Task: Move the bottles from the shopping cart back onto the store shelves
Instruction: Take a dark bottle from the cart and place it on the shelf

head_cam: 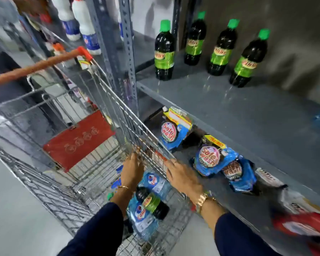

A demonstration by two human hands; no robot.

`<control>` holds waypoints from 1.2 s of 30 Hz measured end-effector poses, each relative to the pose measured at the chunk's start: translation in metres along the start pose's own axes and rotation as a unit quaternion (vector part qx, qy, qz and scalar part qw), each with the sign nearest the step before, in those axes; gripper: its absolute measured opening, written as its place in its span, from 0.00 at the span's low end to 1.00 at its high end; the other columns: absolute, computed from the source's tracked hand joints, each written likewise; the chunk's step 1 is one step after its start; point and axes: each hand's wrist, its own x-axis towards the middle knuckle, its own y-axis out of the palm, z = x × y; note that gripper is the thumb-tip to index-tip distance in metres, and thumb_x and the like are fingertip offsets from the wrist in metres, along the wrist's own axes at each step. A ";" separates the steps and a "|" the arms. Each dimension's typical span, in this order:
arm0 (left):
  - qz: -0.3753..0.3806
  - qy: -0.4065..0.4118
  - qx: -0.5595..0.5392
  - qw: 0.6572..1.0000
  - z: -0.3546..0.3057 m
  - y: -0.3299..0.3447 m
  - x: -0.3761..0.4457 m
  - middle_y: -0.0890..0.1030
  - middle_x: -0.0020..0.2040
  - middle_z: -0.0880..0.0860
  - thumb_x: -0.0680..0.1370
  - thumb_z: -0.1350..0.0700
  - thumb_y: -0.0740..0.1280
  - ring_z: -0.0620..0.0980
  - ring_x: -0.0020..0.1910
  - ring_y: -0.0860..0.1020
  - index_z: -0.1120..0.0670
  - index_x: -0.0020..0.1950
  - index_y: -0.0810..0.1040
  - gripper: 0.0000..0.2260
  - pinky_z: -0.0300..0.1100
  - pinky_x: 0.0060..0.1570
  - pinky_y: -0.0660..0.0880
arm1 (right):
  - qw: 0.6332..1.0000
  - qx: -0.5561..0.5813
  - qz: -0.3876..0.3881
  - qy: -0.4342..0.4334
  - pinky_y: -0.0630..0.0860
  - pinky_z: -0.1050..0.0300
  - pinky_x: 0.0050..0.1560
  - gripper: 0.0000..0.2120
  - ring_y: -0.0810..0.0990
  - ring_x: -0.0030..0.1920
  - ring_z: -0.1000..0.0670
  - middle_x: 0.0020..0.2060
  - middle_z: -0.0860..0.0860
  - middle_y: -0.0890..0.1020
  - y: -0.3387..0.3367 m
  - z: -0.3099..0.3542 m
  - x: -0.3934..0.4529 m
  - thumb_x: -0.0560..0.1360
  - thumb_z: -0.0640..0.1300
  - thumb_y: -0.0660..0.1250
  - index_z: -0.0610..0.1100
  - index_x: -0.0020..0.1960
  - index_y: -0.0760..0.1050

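A wire shopping cart [107, 97] stands left of the grey shelf [248, 115]. In its basket lie a dark bottle with a green label [152, 203] and clear blue-labelled water bottles [156, 183]. My left hand [132, 169] reaches down inside the cart just above them, fingers apart, holding nothing. My right hand [183, 177] rests on the cart's right rim, fingers spread. Several dark bottles with green caps [164, 52] stand upright on the shelf.
Blue Safe Wash pouches [209, 159] lie on the lower shelf beside the cart. White bottles [85, 24] stand on the shelf unit at the back left. A grey upright post [127, 52] separates the units. A red pack [301, 226] lies at the lower right.
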 end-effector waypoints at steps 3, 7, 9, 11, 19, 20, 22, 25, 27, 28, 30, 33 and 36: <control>0.033 -0.089 -0.011 0.995 0.040 0.026 0.009 0.75 0.60 0.68 0.76 0.61 0.63 0.66 0.59 0.73 0.65 0.67 0.65 0.21 0.53 0.55 0.71 | 0.985 0.045 0.163 0.018 0.76 0.49 0.50 0.17 0.77 0.56 0.41 0.59 0.43 0.77 0.050 0.009 0.009 0.75 0.43 0.62 0.42 0.63 0.68; 0.067 -0.197 -0.050 0.977 0.077 0.058 0.015 0.72 0.64 0.68 0.76 0.57 0.65 0.65 0.64 0.71 0.65 0.69 0.62 0.25 0.52 0.59 0.68 | 0.956 0.070 0.283 0.038 0.76 0.48 0.53 0.19 0.76 0.59 0.39 0.63 0.41 0.74 0.110 0.019 0.018 0.75 0.40 0.62 0.39 0.65 0.66; 0.085 -0.239 -0.050 0.966 0.086 0.067 0.020 0.72 0.64 0.68 0.77 0.55 0.65 0.65 0.64 0.71 0.65 0.68 0.64 0.24 0.52 0.58 0.68 | 0.946 0.064 0.314 0.055 0.75 0.48 0.54 0.16 0.76 0.59 0.39 0.61 0.40 0.75 0.134 0.023 0.023 0.77 0.39 0.60 0.38 0.63 0.66; 0.111 -0.273 -0.051 0.954 0.095 0.076 0.027 0.72 0.66 0.67 0.77 0.54 0.65 0.65 0.65 0.70 0.66 0.67 0.65 0.23 0.50 0.60 0.67 | 0.937 0.066 0.333 0.085 0.75 0.48 0.56 0.16 0.77 0.59 0.39 0.60 0.39 0.76 0.149 0.022 0.025 0.76 0.41 0.61 0.37 0.62 0.67; 0.156 -0.324 -0.112 0.926 0.108 0.098 0.041 0.79 0.51 0.65 0.79 0.54 0.61 0.60 0.53 0.77 0.64 0.46 0.78 0.13 0.48 0.58 0.73 | 0.929 0.063 0.351 0.099 0.76 0.51 0.54 0.30 0.76 0.59 0.42 0.63 0.41 0.71 0.189 0.024 0.019 0.71 0.42 0.71 0.37 0.67 0.60; 0.153 -0.326 -0.113 0.926 0.108 0.099 0.042 0.78 0.45 0.62 0.79 0.52 0.61 0.57 0.47 0.77 0.60 0.38 0.75 0.14 0.48 0.58 0.75 | 0.927 0.072 0.353 0.103 0.76 0.51 0.54 0.31 0.76 0.59 0.42 0.63 0.41 0.71 0.187 0.024 0.021 0.70 0.41 0.72 0.37 0.66 0.61; 0.150 -0.318 -0.112 0.929 0.101 0.092 0.042 0.75 0.38 0.56 0.79 0.51 0.62 0.54 0.41 0.74 0.56 0.32 0.69 0.17 0.48 0.54 0.76 | 0.926 0.081 0.353 0.102 0.76 0.51 0.55 0.30 0.76 0.59 0.42 0.63 0.41 0.71 0.182 0.024 0.023 0.69 0.41 0.72 0.37 0.66 0.62; 0.141 -0.286 -0.121 0.940 0.081 0.072 0.045 0.74 0.38 0.55 0.79 0.53 0.62 0.52 0.39 0.73 0.57 0.35 0.72 0.14 0.43 0.45 0.73 | 0.931 0.114 0.327 0.115 0.76 0.52 0.56 0.27 0.76 0.59 0.42 0.63 0.41 0.71 0.168 0.026 0.027 0.70 0.40 0.71 0.38 0.64 0.63; 0.125 -0.247 -0.120 0.954 0.066 0.049 0.050 0.76 0.42 0.58 0.78 0.52 0.63 0.53 0.43 0.74 0.57 0.38 0.73 0.12 0.43 0.44 0.71 | 0.938 0.135 0.299 0.117 0.77 0.52 0.57 0.28 0.76 0.59 0.42 0.64 0.41 0.70 0.152 0.029 0.036 0.71 0.39 0.70 0.38 0.66 0.62; 0.108 -0.231 -0.123 0.959 0.057 0.037 0.053 0.78 0.44 0.60 0.77 0.51 0.65 0.56 0.45 0.76 0.59 0.41 0.75 0.12 0.46 0.44 0.72 | 0.940 0.142 0.285 0.120 0.77 0.51 0.57 0.29 0.76 0.59 0.42 0.65 0.41 0.70 0.142 0.032 0.042 0.70 0.39 0.71 0.38 0.67 0.61; 0.074 -0.211 -0.140 0.965 0.040 0.009 0.059 0.80 0.45 0.61 0.73 0.50 0.70 0.58 0.48 0.78 0.62 0.47 0.77 0.14 0.49 0.47 0.76 | 0.946 0.166 0.246 0.131 0.78 0.50 0.55 0.30 0.77 0.58 0.41 0.62 0.42 0.73 0.118 0.034 0.052 0.69 0.42 0.72 0.38 0.65 0.63; 0.033 -0.176 -0.175 0.968 0.007 -0.039 0.067 0.77 0.32 0.53 0.67 0.56 0.77 0.53 0.40 0.77 0.53 0.32 0.74 0.12 0.52 0.47 0.80 | 0.950 0.202 0.188 0.145 0.77 0.50 0.56 0.30 0.77 0.58 0.42 0.60 0.42 0.74 0.080 0.038 0.067 0.67 0.47 0.73 0.39 0.63 0.63; -0.007 -0.093 -0.163 0.982 -0.039 -0.088 0.069 0.76 0.31 0.56 0.65 0.56 0.78 0.48 0.34 0.73 0.53 0.27 0.75 0.13 0.53 0.41 0.79 | 0.951 0.249 0.097 0.153 0.75 0.51 0.54 0.30 0.77 0.57 0.42 0.60 0.42 0.75 0.028 0.039 0.074 0.67 0.48 0.72 0.39 0.63 0.64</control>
